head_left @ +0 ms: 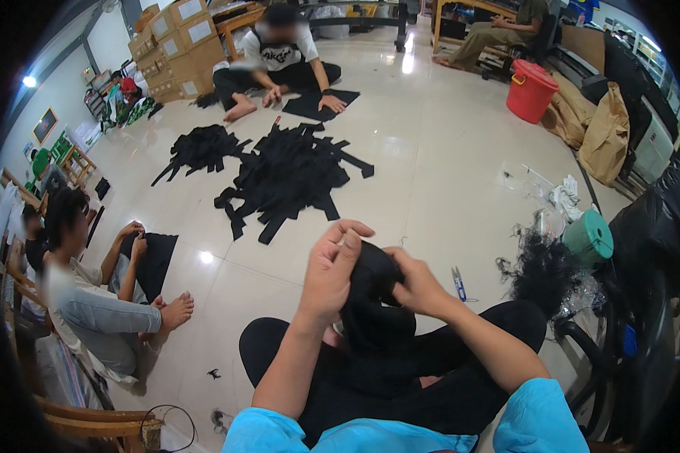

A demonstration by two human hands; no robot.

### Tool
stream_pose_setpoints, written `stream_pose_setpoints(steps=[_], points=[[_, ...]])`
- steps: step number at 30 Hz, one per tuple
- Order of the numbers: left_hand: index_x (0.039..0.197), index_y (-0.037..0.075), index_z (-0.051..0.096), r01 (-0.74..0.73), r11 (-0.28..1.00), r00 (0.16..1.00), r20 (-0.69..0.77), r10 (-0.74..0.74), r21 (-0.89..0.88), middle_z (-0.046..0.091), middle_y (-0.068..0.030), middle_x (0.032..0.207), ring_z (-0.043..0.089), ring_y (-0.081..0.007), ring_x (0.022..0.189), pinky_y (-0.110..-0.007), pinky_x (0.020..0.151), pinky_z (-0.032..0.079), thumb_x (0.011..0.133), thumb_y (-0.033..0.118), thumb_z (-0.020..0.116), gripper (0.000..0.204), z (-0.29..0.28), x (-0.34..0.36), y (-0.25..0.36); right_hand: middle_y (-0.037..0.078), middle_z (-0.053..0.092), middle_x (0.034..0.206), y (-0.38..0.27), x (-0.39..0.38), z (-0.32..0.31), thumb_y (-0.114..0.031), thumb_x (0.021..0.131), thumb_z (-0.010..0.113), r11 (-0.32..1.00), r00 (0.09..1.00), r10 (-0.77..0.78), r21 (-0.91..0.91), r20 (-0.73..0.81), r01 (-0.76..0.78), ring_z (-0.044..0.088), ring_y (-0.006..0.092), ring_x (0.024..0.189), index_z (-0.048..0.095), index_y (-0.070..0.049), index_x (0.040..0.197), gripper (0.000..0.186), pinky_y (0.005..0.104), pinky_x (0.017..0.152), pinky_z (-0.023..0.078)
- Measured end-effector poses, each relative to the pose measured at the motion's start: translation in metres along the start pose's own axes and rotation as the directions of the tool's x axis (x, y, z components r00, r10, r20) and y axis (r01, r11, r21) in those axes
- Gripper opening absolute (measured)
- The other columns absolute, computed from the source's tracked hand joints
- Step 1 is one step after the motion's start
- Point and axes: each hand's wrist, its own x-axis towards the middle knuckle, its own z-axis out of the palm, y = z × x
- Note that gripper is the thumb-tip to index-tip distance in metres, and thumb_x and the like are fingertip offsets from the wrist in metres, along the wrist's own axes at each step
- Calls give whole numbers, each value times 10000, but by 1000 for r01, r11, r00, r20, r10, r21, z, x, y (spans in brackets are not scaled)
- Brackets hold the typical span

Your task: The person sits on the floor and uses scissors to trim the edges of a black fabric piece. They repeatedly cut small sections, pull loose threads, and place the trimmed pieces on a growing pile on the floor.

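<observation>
Above my crossed legs I hold a piece of black cloth [376, 266] up between both hands. My left hand [332, 268] is closed on its left edge, thumb and fingers pointing upward. My right hand [418, 283] grips the right side, its fingertips partly hidden in the folds. The cloth is bent over at the top and hangs toward my lap, where it blends with my black trousers. To the right of my knee, on the floor, lie small blue-handled thread snips [459, 285].
Beyond me lie a large pile of black cloth strips [291, 170] and a smaller pile [204, 147]. People sit on the floor ahead and at left. On the right are black thread scraps [540, 264], a green spool [589, 237], a red bucket [531, 90] and black bags [653, 219].
</observation>
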Motion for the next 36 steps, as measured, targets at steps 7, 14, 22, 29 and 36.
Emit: stream_pose_setpoints(steps=[7,14,22,29,36], points=[[1400,36,535,67,749,991,45,-128,660,627,-13,836,621,-115,816,-277,761,500,947,447,781,660,-66,14,26,98,737,1076,-43,-10,-54,-134,1051,641,573,969,245,802,27,-168,724,136,918,599,-21,1253,235,262,808,598],[1576,69,401,-146,794,880,445,-169,590,634,-189,1326,647,-315,1206,-465,976,544,812,322,888,940,-31,19,-40,100,722,1087,-42,-9,-34,-139,1051,617,286,893,398,897,209,-338,724,150,967,607,-24,1273,249,282,865,594],[1340,40,620,-421,667,900,378,219,615,628,-139,1289,706,-309,1081,-366,930,564,864,-32,643,482,1,21,-54,93,697,1156,-29,-7,-45,-156,1034,621,217,861,457,910,224,-352,716,144,977,603,-21,1309,307,276,833,599],[942,-7,620,-14,857,995,-80,65,515,652,-40,842,608,-129,798,-278,724,489,969,-50,510,122,1,11,-62,101,645,1215,-45,-17,-50,-291,1015,704,754,957,218,590,191,-290,653,210,1145,577,-3,1340,453,345,935,557],[829,27,631,214,882,970,-196,-143,419,609,30,719,513,-38,685,-238,609,432,988,191,732,250,7,15,-54,153,714,975,-28,-18,-20,-183,953,754,963,992,112,251,-53,-96,692,217,893,638,53,1187,352,364,818,546]])
